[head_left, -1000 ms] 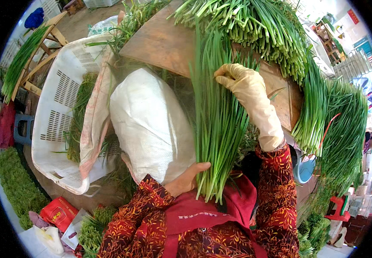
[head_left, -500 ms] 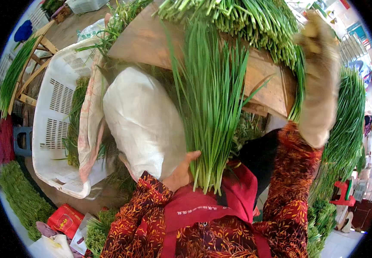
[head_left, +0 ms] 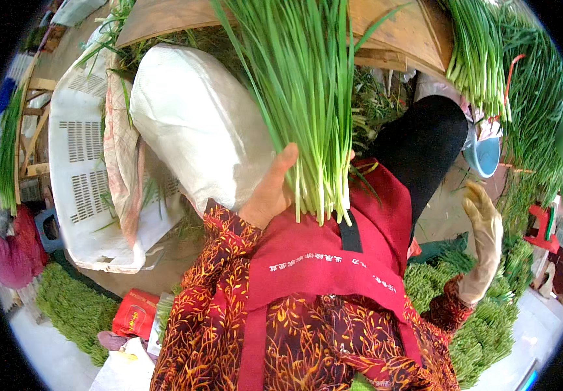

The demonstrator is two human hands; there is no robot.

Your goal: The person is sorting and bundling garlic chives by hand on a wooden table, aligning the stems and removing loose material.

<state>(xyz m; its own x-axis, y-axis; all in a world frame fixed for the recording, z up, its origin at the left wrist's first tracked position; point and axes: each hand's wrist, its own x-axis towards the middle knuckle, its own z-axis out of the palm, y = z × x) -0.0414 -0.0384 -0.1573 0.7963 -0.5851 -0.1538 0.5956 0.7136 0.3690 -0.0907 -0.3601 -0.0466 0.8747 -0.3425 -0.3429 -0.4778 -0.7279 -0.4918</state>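
Note:
My left hand [head_left: 273, 189] is closed round a bunch of garlic chives [head_left: 314, 117] near its pale stem ends. The stems point toward me over my red apron [head_left: 327, 260], and the long green leaves reach away toward the wooden board. Some of the left fingers are hidden behind the bunch. Out to the right, my right hand [head_left: 483, 225] wears a pale, soiled glove. Its fingers are extended, slightly bent, and nothing shows in them. Below it lie piles of cut greens [head_left: 464, 319]. A white woven sack [head_left: 197, 124], standing full, is beside my left hand.
A wooden board [head_left: 170, 19] spans the far side, with more chives [head_left: 480, 58] at its right end. Left stands a white slotted basket [head_left: 76, 189]. A blue bucket [head_left: 483, 156] and a red stool-like object [head_left: 542, 228] are at right, a red bag [head_left: 136, 313] lower left.
My gloved right hand has come down and back from beside the board to the right of my body. The left hand still grips the chives. The whole view has shifted.

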